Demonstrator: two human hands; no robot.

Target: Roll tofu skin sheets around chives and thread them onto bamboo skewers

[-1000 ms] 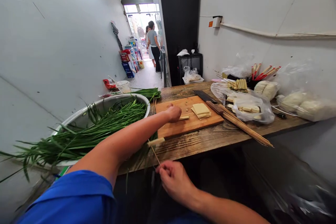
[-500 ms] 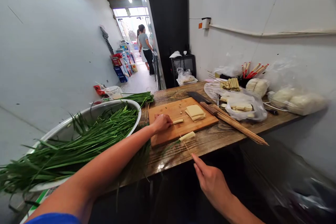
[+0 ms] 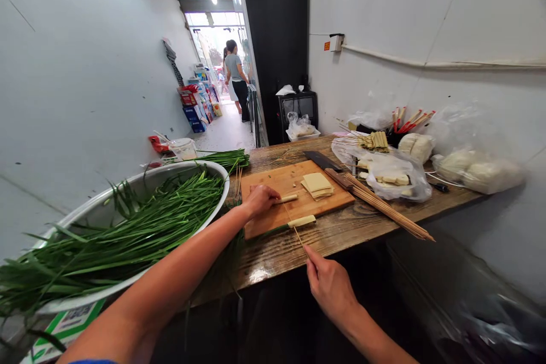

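My right hand [image 3: 330, 287] pinches a thin skewer [image 3: 298, 234] near the table's edge, one tofu roll [image 3: 302, 220] threaded on its far end at the near edge of the board [image 3: 294, 196]. My left hand [image 3: 259, 201] closes on a second roll [image 3: 285, 199] lying on the board. One stack of tofu sheets [image 3: 318, 185] sits farther right, a cleaver [image 3: 327, 165] beyond, loose skewers [image 3: 388, 209] to the right. Chives fill one bowl [image 3: 128, 190] on the left. No writing is legible.

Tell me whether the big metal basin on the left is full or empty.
Full: the big metal basin is heaped with long green chives, their tips spilling over its rim.
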